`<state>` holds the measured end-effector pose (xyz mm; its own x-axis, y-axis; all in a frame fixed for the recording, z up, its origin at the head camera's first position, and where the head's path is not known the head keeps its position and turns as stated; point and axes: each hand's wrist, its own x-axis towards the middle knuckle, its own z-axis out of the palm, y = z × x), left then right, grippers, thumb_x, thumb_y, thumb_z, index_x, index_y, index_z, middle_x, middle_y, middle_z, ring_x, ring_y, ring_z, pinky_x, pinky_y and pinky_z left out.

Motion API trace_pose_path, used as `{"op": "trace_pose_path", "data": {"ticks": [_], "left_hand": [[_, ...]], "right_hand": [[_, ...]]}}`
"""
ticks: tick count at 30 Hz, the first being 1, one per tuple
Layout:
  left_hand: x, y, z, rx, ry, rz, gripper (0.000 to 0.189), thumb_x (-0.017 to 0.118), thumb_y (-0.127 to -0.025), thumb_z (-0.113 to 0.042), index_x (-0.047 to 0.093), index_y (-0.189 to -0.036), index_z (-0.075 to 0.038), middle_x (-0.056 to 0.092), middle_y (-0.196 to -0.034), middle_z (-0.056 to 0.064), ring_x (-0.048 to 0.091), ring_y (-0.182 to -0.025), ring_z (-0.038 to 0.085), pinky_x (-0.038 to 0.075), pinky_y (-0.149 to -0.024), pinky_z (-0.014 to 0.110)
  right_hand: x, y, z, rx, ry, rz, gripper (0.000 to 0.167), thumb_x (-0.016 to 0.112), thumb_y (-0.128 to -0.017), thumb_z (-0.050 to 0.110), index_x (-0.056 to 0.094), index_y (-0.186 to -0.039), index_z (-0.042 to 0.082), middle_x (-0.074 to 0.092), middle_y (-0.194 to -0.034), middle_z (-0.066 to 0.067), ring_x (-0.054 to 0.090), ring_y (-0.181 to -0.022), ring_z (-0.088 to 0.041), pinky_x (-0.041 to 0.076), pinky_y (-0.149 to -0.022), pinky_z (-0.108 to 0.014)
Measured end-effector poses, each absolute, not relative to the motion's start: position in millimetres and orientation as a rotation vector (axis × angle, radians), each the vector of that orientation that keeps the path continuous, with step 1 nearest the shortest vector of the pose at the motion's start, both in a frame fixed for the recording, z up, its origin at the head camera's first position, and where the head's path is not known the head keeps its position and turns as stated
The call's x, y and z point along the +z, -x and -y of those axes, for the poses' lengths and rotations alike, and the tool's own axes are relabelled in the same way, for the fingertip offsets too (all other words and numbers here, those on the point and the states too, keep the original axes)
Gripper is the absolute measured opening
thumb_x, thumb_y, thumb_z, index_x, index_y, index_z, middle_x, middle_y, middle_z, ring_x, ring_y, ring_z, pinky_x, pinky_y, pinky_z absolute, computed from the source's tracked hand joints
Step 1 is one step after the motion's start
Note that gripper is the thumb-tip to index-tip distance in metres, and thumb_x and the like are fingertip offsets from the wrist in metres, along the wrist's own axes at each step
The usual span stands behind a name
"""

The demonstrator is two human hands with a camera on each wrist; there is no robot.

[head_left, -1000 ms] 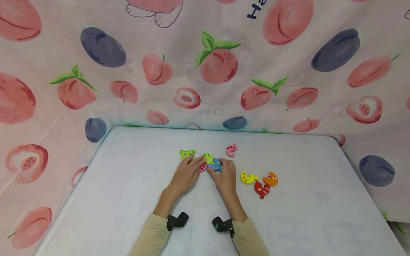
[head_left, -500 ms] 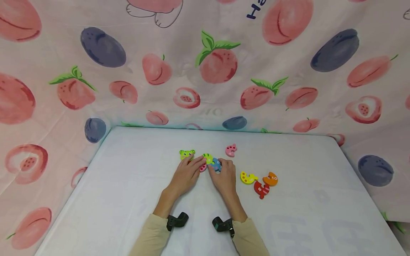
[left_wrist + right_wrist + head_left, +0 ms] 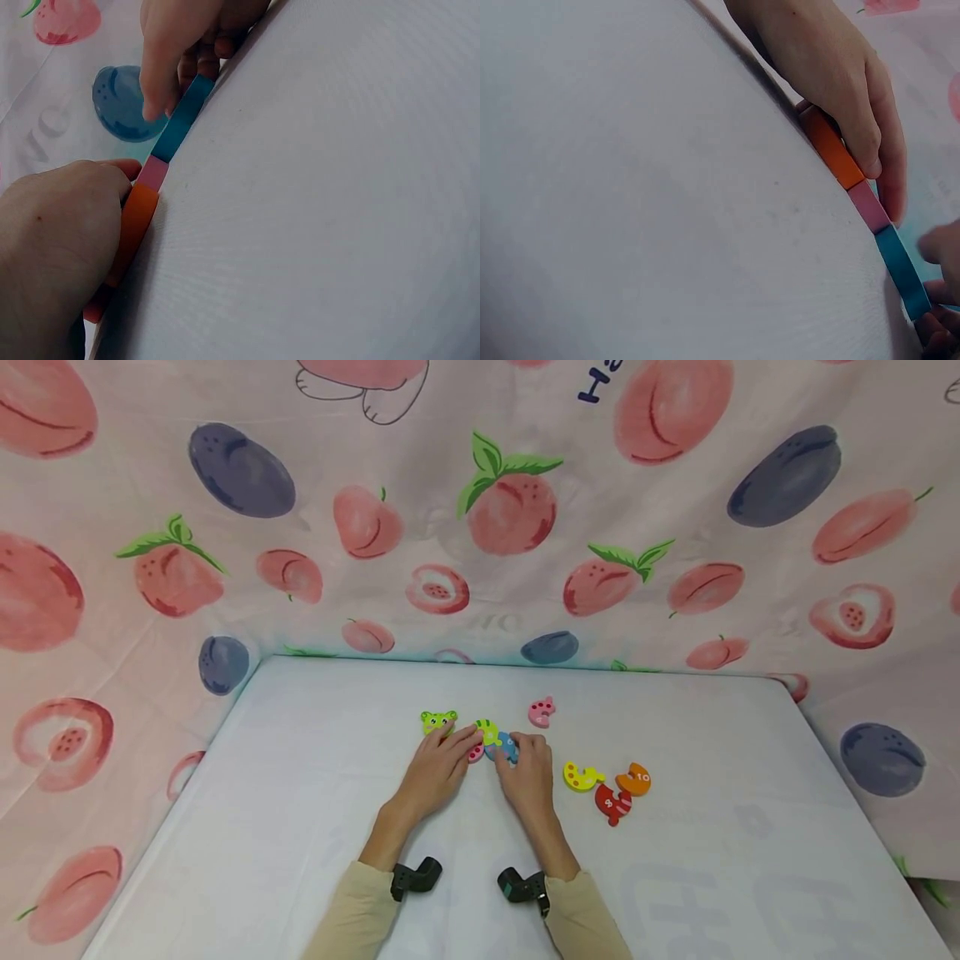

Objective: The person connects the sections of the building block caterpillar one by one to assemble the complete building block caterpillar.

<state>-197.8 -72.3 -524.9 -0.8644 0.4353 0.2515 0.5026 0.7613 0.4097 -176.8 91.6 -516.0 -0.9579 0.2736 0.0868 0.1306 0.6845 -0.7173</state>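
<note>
L hand [image 3: 431, 772] rested over orange pc. [image 3: 832, 150] & pink pc. [image 3: 868, 205], fingers extended — R hand [image 3: 528, 777] half-open, thumb clear of blue pc. [image 3: 901, 271], fingertips at its edge. Blue abutted pink on white tabletop [image 3: 300, 818].

Blue piece [image 3: 902, 271] flat, touching pink piece [image 3: 868, 205]; orange piece [image 3: 831, 150] next in row; striped green piece [image 3: 487, 732] adjoining.
</note>
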Motion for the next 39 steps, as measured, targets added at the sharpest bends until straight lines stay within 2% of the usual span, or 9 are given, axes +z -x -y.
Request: {"op": "trace_pose_path", "data": {"ticks": [5,8,19,27,33,39], "left_hand": [[-524.0,198.0,71.6,-0.716,0.748,2.817,0.040,0.050,-0.101,-0.024,0.053,-0.141,-0.023,0.048,-0.150,-0.005,0.033,-0.146,0.028,0.025,-0.120,0.049],[-523.2,197.8,71.0,-0.719,0.739,2.826,0.040,0.051,-0.100,-0.024,0.053,-0.141,-0.023,0.048,-0.150,-0.005,0.032,-0.146,0.028,0.025,-0.120,0.049],[-517.7,194.5,65.7,-0.738,0.701,2.798,0.037,0.052,-0.100,-0.022,0.057,-0.137,-0.020,0.052,-0.146,-0.002,0.035,-0.144,0.030,0.025,-0.120,0.050],[-516.3,190.7,59.7,-0.758,0.624,2.728,0.031,0.059,-0.096,-0.029,0.065,-0.123,-0.014,0.062,-0.134,0.004,0.042,-0.138,0.037,0.027,-0.115,0.061],[-516.7,191.6,59.5,-0.767,0.594,2.761,0.038,0.063,-0.093,-0.038,0.064,-0.125,-0.017,0.059,-0.136,0.003,0.041,-0.138,0.036,0.023,-0.115,0.064],[-517.5,192.8,58.1,-0.716,0.615,2.771,0.038,0.063,-0.093,-0.037,0.063,-0.128,-0.023,0.057,-0.136,0.005,0.039,-0.138,0.037,0.023,-0.114,0.066]], "right_hand": [[-515.7,178.7,-95.2,1.275,0.373,2.667,0.043,0.043,-0.103,0.035,0.061,-0.126,0.003,0.055,-0.120,-0.016,0.052,-0.111,-0.030,0.050,-0.097,-0.045],[-515.3,179.3,-97.5,1.365,0.406,2.626,0.049,0.037,-0.104,0.038,0.064,-0.123,0.003,0.056,-0.119,-0.016,0.053,-0.111,-0.031,0.049,-0.098,-0.046],[-513.8,179.3,-106.3,1.557,0.469,2.567,0.053,0.033,-0.103,0.047,0.067,-0.121,0.010,0.059,-0.119,-0.012,0.056,-0.109,-0.028,0.049,-0.098,-0.046],[-513.2,177.4,-107.2,1.607,0.451,2.574,0.059,0.030,-0.102,0.053,0.070,-0.115,0.012,0.065,-0.110,-0.007,0.059,-0.106,-0.025,0.048,-0.100,-0.043],[-515.6,177.6,-105.5,1.553,0.443,2.599,0.060,0.030,-0.101,0.055,0.071,-0.112,0.013,0.066,-0.105,-0.006,0.059,-0.103,-0.024,0.049,-0.098,-0.042],[-514.8,178.3,-105.7,1.460,0.405,2.641,0.055,0.031,-0.103,0.051,0.070,-0.111,0.012,0.065,-0.103,-0.007,0.058,-0.097,-0.024,0.050,-0.095,-0.042]]}}
